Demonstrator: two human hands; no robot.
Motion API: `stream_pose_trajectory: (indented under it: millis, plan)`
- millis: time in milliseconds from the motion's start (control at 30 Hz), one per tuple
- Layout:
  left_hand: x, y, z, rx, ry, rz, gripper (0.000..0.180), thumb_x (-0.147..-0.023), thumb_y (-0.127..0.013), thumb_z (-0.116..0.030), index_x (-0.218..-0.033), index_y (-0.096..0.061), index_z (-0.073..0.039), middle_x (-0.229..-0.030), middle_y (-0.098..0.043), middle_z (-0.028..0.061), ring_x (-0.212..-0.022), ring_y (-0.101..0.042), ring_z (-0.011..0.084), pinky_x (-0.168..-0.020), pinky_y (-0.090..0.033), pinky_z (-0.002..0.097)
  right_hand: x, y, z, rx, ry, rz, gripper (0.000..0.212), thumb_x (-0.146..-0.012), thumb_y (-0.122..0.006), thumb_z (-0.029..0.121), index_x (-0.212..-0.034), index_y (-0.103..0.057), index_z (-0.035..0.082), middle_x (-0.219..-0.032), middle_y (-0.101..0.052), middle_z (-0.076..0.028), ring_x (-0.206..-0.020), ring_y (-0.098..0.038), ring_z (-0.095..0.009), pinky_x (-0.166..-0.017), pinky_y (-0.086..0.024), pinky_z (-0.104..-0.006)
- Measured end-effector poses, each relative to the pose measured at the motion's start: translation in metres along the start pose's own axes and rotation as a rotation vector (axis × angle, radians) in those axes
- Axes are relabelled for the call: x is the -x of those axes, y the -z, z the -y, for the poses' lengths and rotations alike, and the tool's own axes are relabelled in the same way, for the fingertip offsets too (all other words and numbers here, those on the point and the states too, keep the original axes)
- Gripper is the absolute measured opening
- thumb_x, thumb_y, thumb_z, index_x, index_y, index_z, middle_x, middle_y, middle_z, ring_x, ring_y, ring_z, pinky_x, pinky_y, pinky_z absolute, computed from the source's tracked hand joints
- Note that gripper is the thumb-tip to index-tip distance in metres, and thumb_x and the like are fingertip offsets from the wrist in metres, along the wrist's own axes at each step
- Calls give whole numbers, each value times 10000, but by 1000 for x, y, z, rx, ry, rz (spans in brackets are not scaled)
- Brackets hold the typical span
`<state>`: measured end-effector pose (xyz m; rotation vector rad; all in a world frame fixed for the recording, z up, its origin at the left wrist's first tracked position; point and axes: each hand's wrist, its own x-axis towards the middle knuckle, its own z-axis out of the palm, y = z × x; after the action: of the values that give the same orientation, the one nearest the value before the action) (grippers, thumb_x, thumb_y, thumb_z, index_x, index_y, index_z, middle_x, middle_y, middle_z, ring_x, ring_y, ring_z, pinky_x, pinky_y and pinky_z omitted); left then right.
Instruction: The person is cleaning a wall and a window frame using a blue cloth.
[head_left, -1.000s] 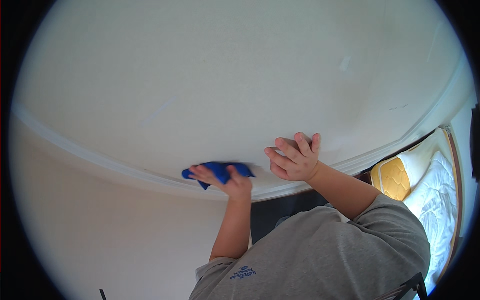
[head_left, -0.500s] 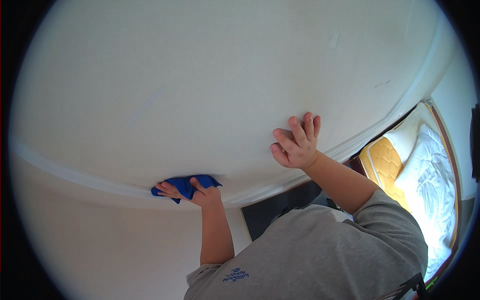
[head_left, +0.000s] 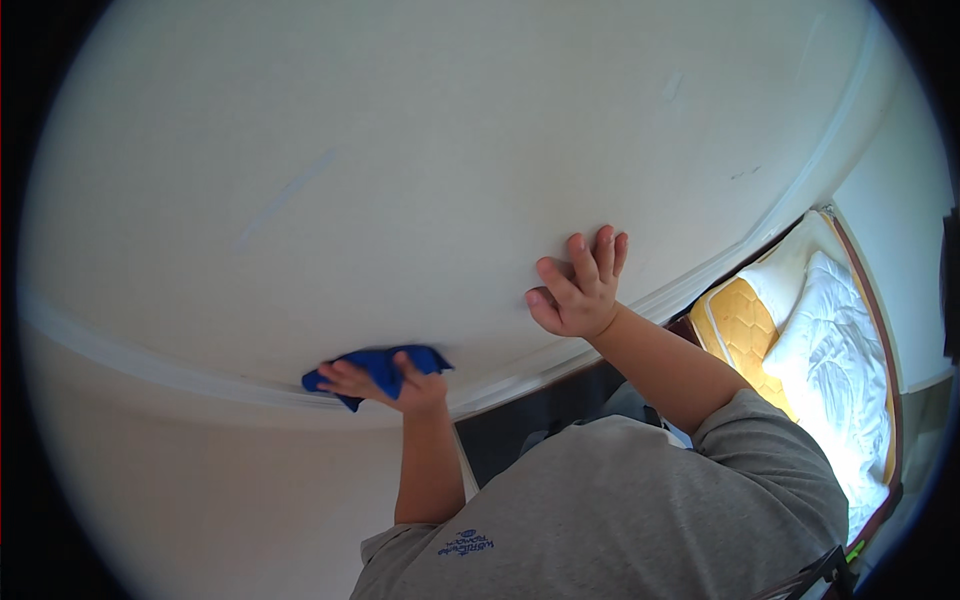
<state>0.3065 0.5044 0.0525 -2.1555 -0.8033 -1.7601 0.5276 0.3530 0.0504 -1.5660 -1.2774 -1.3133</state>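
Observation:
My left hand (head_left: 420, 388) presses a crumpled blue cloth (head_left: 378, 365) against a large pale wall surface (head_left: 400, 220), low down beside a white strip of trim. Its fingers lie over the cloth, which bunches out around them, and the thumb stands up near its right end. Farther right and higher, my right hand (head_left: 583, 295) rests on the same surface. Its fingers are spread and bent, with the tips touching the wall and nothing held.
White trim (head_left: 150, 362) curves along the wall's lower edge. At the right lie a yellow mattress (head_left: 742, 322) and a white quilt (head_left: 822, 335) in a brown-edged bed. A dark panel (head_left: 500, 435) shows below the trim, partly behind my grey shirt.
The view has shifted, moving the bed and wall marks left. My left hand and the blue cloth have slid slightly right along the wall. The right hand stays at about the same spot.

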Motion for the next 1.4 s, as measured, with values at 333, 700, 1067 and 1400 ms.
stream_pose_trajectory:
  millis: [333, 700, 1067, 1400]
  plan:
    - [1, -37, -107, 8, -59, 61, 747, -999, -493, -366, -1535, -189, 57, -1605, -176, 249, -1509, -95, 401, -1153, -7, 644, -13, 28, -24, -150, 30, 73, 458, -824, -630, 327, -1281, -651, 300, -1556, -394, -58, -1477, -259, -346, -1202, -106, -498]
    - [-6, -39, -104, 164, 330, -103, 674, -1035, -362, -283, -1553, -79, 41, -1636, -59, 213, -1517, 34, 384, -1178, 49, 570, -8, 29, -76, -80, 97, -42, 476, -849, -599, 349, -1324, -618, 324, -1570, -383, -34, -1492, -244, -313, -1209, -82, -503]
    - [2, -58, -166, -82, 34, 46, 766, -931, -490, -325, -1544, -196, 28, -1602, -169, 267, -1485, -85, 486, -1145, -33, 668, -15, 34, -83, -281, 182, -11, 415, -850, -552, 243, -1239, -696, 219, -1539, -432, -63, -1497, -219, -355, -1214, -4, -516]
    - [10, -59, -159, 3, 398, -106, 739, -930, -550, -219, -1533, -213, 45, -1602, -170, 276, -1482, -67, 507, -1176, -21, 592, -6, 32, -91, -279, 241, -8, 420, -817, -594, 250, -1218, -707, 206, -1529, -448, -66, -1491, -222, -380, -1208, 23, -534]
